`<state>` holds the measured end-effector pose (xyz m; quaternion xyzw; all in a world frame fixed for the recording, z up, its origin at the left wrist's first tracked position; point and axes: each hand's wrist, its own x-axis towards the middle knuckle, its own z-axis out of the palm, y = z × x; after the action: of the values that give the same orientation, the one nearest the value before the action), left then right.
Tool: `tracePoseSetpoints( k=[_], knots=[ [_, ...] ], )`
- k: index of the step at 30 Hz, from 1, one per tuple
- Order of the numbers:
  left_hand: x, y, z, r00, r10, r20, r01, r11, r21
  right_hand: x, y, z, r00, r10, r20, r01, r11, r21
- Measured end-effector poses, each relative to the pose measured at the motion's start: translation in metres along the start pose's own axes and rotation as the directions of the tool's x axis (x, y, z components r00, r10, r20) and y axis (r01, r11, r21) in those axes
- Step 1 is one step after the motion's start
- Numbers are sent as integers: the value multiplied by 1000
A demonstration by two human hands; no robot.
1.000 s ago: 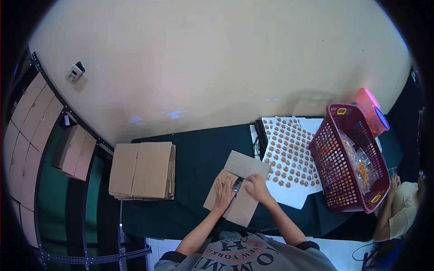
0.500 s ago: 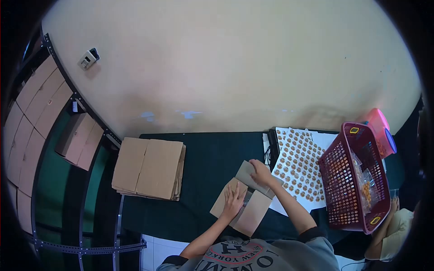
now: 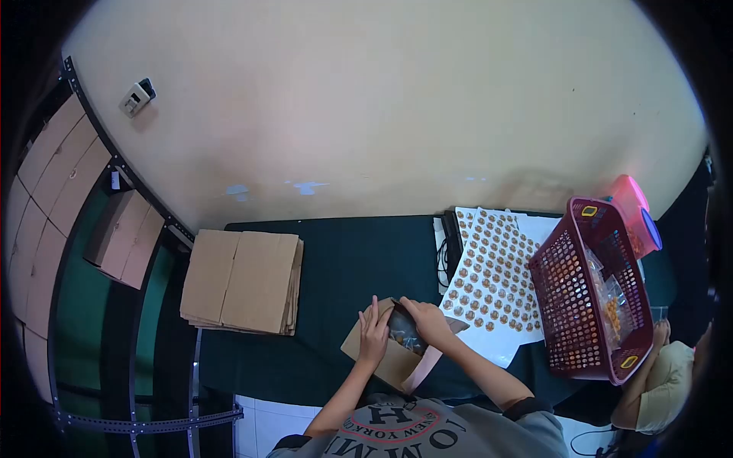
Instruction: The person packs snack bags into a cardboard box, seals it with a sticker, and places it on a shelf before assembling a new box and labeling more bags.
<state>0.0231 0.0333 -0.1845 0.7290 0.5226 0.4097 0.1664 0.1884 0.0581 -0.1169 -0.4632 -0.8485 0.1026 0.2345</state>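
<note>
Near the table's front edge stands an open cardboard box (image 3: 393, 365) with its flaps spread. A clear plastic bag (image 3: 406, 333) shows inside it; its contents are hard to make out. My left hand (image 3: 373, 333) lies on the box's left flap, fingers extended and slightly apart. At the back right edge of the box, my right hand (image 3: 427, 322) has its fingers bent around the cardboard.
Flattened cardboard boxes (image 3: 259, 282) are stacked on the left. Sticker sheets (image 3: 495, 275) lie right of the box, beside a maroon basket (image 3: 561, 305) holding bags. Pink container (image 3: 631, 200) behind it. Another person's arm (image 3: 637, 385) shows at right. Shelving (image 3: 126, 282) holds boxes at left.
My right hand has moved left and toward me, from the far flap to the box's edge. The right flap stands more upright, and the plastic bag shows more. The view has shifted slightly.
</note>
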Motion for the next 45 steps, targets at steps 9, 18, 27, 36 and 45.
tracePoseSetpoints(
  k=[9, 18, 27, 36, 45],
  knots=[
    [8, -6, -10, 993, -89, -80, 72, 978, -197, -8, -3, 15, 999, -53, -1, 53, 995, 89],
    [2, -11, -3, 999, 34, -3, -34, 996, -77, -14, -19, 22, 982, -85, 167, 94, 995, -45],
    [6, -4, -11, 995, 52, 86, -54, 998, 26, -15, -17, 9, 968, -11, 250, -28, 988, 150],
    [9, 5, -16, 992, -30, 123, 14, 991, 130, -91, -49, -2, 757, 311, -575, -235, 950, 204],
    [20, 18, -4, 941, -189, 279, 89, 938, 336, -116, -45, 26, 481, 683, -550, -409, 729, 548]
  ],
)
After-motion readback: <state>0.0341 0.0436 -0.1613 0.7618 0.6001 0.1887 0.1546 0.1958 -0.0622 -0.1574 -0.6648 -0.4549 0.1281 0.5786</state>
